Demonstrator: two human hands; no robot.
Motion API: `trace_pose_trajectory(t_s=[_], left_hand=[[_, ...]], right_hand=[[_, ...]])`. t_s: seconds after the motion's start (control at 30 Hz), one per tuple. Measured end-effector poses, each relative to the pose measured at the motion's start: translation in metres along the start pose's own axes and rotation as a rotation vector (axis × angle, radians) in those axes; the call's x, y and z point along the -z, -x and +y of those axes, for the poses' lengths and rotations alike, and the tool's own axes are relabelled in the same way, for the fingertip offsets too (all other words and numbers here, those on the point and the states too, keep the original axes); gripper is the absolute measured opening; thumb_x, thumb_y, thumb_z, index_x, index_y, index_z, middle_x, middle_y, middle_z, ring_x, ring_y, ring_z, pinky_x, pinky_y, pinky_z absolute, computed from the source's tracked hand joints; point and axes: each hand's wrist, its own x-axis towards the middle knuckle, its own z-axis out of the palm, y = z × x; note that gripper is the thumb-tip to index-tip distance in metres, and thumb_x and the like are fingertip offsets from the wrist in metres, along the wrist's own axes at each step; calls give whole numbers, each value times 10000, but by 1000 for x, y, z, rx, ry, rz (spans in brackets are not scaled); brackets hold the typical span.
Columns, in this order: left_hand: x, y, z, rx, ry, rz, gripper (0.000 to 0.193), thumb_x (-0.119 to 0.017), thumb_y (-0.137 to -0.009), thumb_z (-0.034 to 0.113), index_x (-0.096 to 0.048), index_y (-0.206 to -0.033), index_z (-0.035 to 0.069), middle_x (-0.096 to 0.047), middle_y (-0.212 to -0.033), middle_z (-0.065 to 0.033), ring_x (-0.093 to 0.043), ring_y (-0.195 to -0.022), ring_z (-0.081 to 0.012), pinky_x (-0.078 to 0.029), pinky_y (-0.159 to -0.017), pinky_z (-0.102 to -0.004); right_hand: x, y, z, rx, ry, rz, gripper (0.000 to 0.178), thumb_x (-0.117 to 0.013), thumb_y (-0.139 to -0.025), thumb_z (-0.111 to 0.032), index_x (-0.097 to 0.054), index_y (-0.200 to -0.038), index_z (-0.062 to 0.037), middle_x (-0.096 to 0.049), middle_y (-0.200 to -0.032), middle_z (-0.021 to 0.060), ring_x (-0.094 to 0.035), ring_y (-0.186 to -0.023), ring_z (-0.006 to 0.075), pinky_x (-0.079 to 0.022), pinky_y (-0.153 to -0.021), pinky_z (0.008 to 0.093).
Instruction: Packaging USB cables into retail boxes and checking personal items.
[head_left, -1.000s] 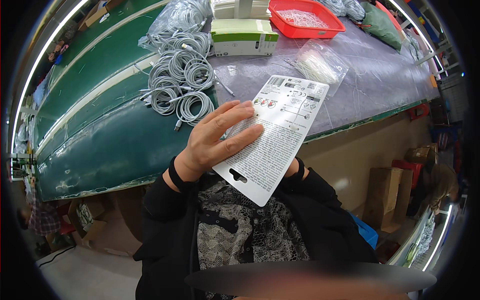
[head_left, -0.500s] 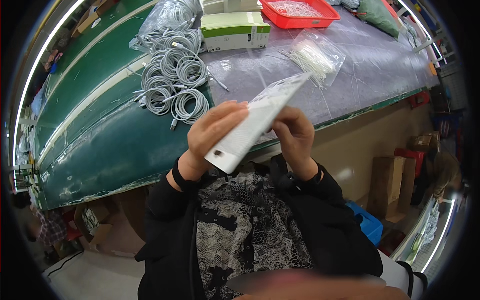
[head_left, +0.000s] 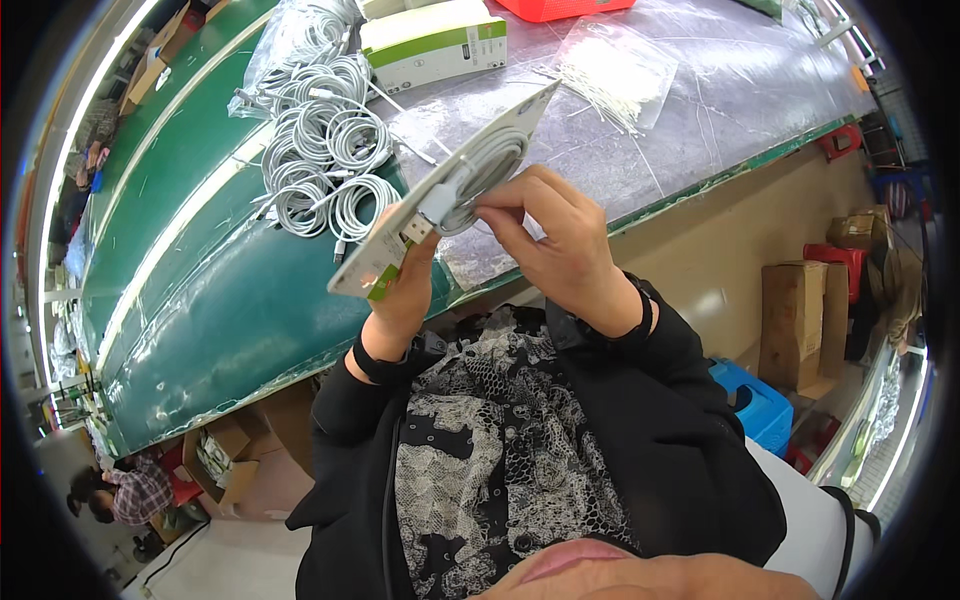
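Observation:
My left hand (head_left: 408, 285) is closed on the lower part of a white and green packaging card (head_left: 352, 270), held tilted above the table's near edge. Against the card's near face lies a coiled grey USB cable (head_left: 498, 155), its metal plug (head_left: 418, 229) close to my left fingers. My right hand (head_left: 565, 245) pinches at the coil's edge with thumb and forefinger; whatever thin thing may be between the fingertips is too small to make out. Beyond the card, several more coiled grey cables (head_left: 330, 140) are heaped on the green tabletop.
Green and white card boxes (head_left: 440, 60) stand at the table's back. To their right lie a clear bag of thin white strips (head_left: 615, 80) and a red tray (head_left: 565, 8). Cardboard boxes (head_left: 795, 325) and a blue plastic object (head_left: 755, 405) are at right; another person (head_left: 140, 490) is at left.
The card has turned so its near face with the coiled cable shows, and has shifted left. My right hand has come from behind the card to the coil.

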Motion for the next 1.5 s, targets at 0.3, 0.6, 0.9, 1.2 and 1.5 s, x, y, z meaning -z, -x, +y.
trace_pose_trajectory(t_s=[0.3,0.6,0.9,1.2,1.5], left_hand=[[-2,-16,20,-487,-282,-218,338,-705,-812,51,-613,-1131,-11,-622,-1124,-217,-634,-1072,-357,-510,-941,-447],[6,-18,33,-634,-451,-318,360,-728,-760,65,-645,-1110,55,-614,-1153,-184,-639,-1074,-345,-522,-935,-437],[4,-17,29,-667,-532,-276,366,-733,-744,69,-647,-1100,90,-609,-1166,-162,-642,-1078,-318,-527,-926,-429],[4,-17,28,-628,-492,-263,371,-730,-743,70,-640,-1104,80,-618,-1141,-161,-646,-1061,-316,-534,-908,-436],[5,-17,26,-624,-487,-278,359,-727,-743,68,-650,-1093,82,-618,-1136,-157,-647,-1058,-312,-535,-905,-437]], right_hand=[[-4,9,-4,17,4,12,171,-708,-766,22,-644,-923,2,-624,-833,114,-636,-706,259,-495,-598,331],[-9,30,2,-79,-162,15,320,-729,-741,-16,-638,-1046,8,-665,-993,150,-662,-863,329,-530,-702,331],[-3,20,-1,-13,-68,-37,334,-724,-724,0,-635,-1046,8,-659,-1031,160,-665,-881,328,-533,-722,341],[-5,19,1,55,24,0,354,-696,-710,52,-616,-1053,23,-653,-1013,165,-662,-883,335,-530,-724,349],[-2,15,-3,54,2,-26,353,-732,-742,-21,-627,-1078,3,-658,-1029,161,-660,-908,335,-531,-744,350]])
